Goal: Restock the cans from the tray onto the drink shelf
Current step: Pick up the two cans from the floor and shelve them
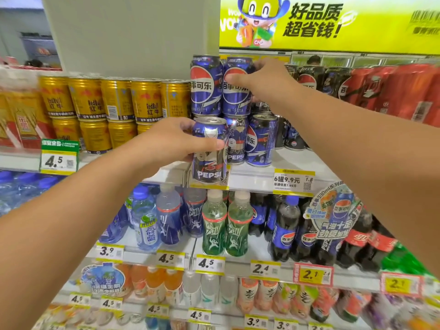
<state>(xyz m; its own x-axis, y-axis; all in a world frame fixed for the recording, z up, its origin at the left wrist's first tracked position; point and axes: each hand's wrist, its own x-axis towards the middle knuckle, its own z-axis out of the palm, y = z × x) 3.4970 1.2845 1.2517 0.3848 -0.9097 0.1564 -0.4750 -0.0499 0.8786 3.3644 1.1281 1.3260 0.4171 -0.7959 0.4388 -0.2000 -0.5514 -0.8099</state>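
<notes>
My left hand [175,141] grips a blue Pepsi can [209,160] upright at the front edge of the top drink shelf [257,177]. My right hand [264,79] is wrapped around another blue Pepsi can [235,101] in the upper stacked layer, beside a matching can [206,85] to its left. Two more Pepsi cans [260,140] stand on the shelf behind the held one. The tray is not in view.
Gold Red Bull cans [116,101] are stacked two high to the left. Black Pepsi cans and red cola cans [390,89] fill the right. Bottled drinks [214,222] crowd the lower shelves. Price tags [294,182] line the shelf edges.
</notes>
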